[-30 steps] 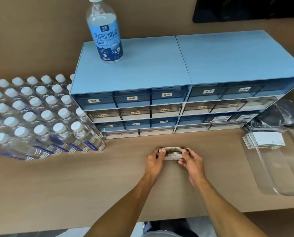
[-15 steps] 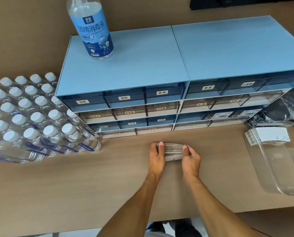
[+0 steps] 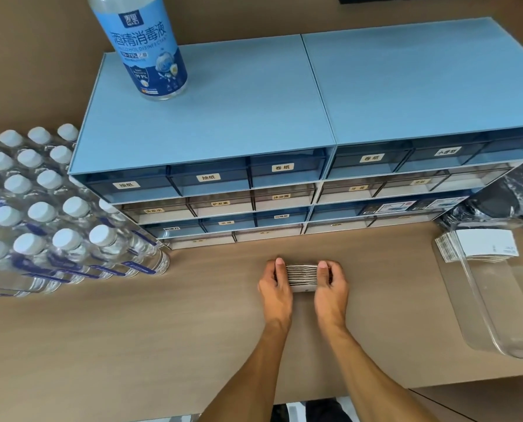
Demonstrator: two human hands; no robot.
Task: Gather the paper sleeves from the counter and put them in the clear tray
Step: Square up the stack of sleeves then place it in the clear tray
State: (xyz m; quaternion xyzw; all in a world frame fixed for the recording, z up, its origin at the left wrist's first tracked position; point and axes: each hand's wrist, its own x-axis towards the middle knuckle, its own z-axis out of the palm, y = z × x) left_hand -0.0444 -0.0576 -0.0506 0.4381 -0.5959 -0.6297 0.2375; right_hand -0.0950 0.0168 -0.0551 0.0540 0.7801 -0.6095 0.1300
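Your left hand (image 3: 275, 286) and right hand (image 3: 331, 287) squeeze the sleeves (image 3: 303, 274) from both sides, stack on the surface (image 3: 163, 330), just near of the drawers (image 3: 254, 190). Bare surface runs right to the tray (image 3: 479, 312), sleeves at its far end.

Two hands squeeze a stack of paper sleeves on the counter

The left hand (image 3: 275, 284) and right hand (image 3: 331, 284) press the ends of the paper sleeve stack (image 3: 303, 275) on the wooden counter (image 3: 163, 330), just near of the blue drawer cabinet (image 3: 223, 178). Far right, the clear tray (image 3: 491, 324) holds more sleeves (image 3: 479, 246); water bottles (image 3: 41, 214) crowd the left.
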